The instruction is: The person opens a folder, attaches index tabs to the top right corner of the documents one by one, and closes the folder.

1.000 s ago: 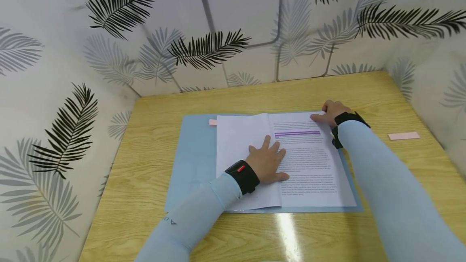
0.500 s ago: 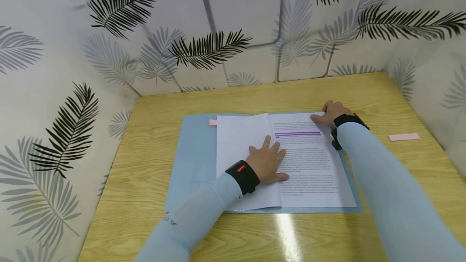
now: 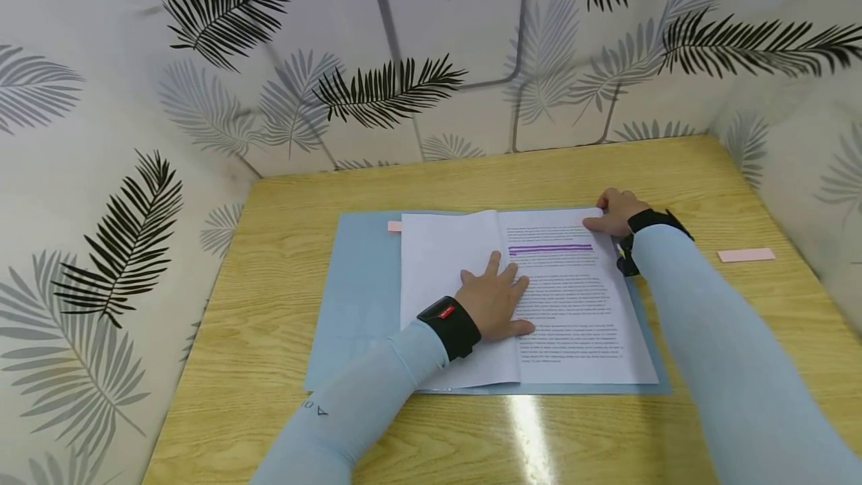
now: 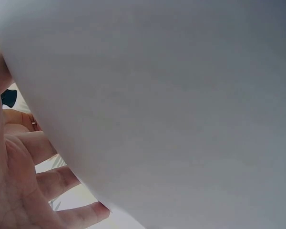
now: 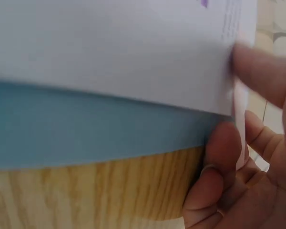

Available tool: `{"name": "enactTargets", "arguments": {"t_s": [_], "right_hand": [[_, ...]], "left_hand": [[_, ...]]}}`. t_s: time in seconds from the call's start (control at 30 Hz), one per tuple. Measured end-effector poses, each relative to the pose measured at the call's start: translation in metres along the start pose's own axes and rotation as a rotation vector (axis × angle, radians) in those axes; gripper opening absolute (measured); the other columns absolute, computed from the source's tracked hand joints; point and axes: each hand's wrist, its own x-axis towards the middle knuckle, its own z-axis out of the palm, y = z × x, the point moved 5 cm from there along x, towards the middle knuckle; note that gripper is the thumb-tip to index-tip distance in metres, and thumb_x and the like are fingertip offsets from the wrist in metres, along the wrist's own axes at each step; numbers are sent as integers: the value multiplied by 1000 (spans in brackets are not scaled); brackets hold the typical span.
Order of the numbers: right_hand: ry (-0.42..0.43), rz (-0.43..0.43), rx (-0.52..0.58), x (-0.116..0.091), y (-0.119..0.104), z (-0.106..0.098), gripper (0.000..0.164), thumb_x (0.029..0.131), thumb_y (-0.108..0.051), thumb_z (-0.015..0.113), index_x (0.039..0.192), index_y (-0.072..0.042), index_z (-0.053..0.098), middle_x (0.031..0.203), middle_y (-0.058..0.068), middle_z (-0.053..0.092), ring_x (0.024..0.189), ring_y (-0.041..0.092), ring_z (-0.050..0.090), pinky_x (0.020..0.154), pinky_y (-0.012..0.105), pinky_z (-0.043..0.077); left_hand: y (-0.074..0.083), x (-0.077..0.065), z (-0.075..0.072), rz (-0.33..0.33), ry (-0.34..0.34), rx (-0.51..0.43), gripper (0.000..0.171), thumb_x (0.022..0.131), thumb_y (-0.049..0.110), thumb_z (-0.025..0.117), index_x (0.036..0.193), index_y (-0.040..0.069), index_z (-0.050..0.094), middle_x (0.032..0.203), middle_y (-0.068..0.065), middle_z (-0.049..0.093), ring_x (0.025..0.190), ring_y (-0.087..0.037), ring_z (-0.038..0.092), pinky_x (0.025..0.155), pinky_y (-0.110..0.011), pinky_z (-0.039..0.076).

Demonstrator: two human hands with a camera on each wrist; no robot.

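An open document of white pages lies on a light blue folder; the right page carries printed text and purple marker lines, while the left page looks blank. My left hand rests with spread fingers across the inner fold. In the left wrist view, a page fills most of the picture beside the left fingers. At the right page's top right corner, my right hand pinches the page edge, its thumb on top and the other fingers curled at the edge.
A pink tab sticks out beyond the left page. A pink paper strip lies on the wooden table to the right. Leaf-patterned walls border the table at the back and sides.
My right hand has shifted slightly to the right, its thumb sliding closer to the page's corner. The left hand has stayed in place.
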Motion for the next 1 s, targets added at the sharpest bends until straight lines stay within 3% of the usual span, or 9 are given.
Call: {"name": "enactTargets", "arguments": {"t_s": [0.13, 0.23, 0.37, 0.47, 0.6, 0.73, 0.87, 1.0], "right_hand": [[-19, -49, 45, 2, 2, -2, 44, 97, -23, 55, 127, 5, 39, 116, 28, 44, 100, 39, 45, 84, 49, 41], [-23, -55, 104, -1, 4, -4, 44, 99, -23, 49, 132, 4, 39, 124, 29, 44, 105, 40, 46, 90, 52, 41], [-4, -36, 204, -18, 11, -10, 67, 99, -38, 43, 144, 8, 26, 137, 35, 36, 110, 43, 50, 97, 56, 39], [55, -37, 230, -44, 14, -18, 82, 98, -48, 41, 147, 11, 13, 139, 40, 31, 109, 45, 52, 95, 59, 38], [89, -55, 259, -86, 18, -16, 86, 97, -54, 41, 147, 11, 15, 133, 37, 37, 104, 44, 55, 84, 54, 45], [20, -87, 256, -127, 22, 7, 82, 97, -53, 47, 144, 11, 26, 125, 29, 45, 98, 36, 58, 74, 38, 48], [-13, -134, 202, -157, 23, 28, 78, 95, -49, 54, 139, 13, 36, 120, 26, 51, 94, 31, 56, 72, 34, 48], [-2, -172, 153, -172, 21, 39, 81, 92, -48, 60, 137, 16, 38, 118, 28, 55, 95, 34, 56, 73, 38, 51]], "left_hand": [[-2, -1, -2, -2, -7, -13, 84, 84, 77, 43, 150, 26, 35, 155, -3, 31, 143, -35, 19, 90, -63, 43], [-4, 1, -3, -10, -31, -54, 83, 83, 77, 43, 150, 28, 35, 155, -1, 30, 144, -34, 17, 91, -63, 42], [-11, 10, 5, -9, -39, -129, 80, 83, 77, 41, 150, 33, 34, 157, 2, 25, 145, -31, 14, 95, -63, 39], [-18, 5, 4, -3, -10, -196, 78, 85, 75, 41, 150, 33, 34, 159, 1, 20, 145, -30, 14, 99, -63, 35], [-30, -22, -11, -19, 31, -293, 74, 88, 70, 43, 150, 30, 34, 160, -2, 18, 145, -30, 15, 103, -61, 32], [-43, -55, -17, -39, 84, -346, 73, 91, 67, 42, 150, 25, 35, 158, -5, 23, 144, -32, 19, 103, -59, 33], [-54, -85, -9, -77, 157, -391, 72, 92, 65, 43, 149, 20, 37, 155, -9, 30, 141, -34, 25, 102, -58, 35], [-64, -111, 6, -162, 191, -467, 73, 92, 62, 48, 148, 16, 39, 153, -12, 32, 140, -37, 27, 103, -58, 33]]}}
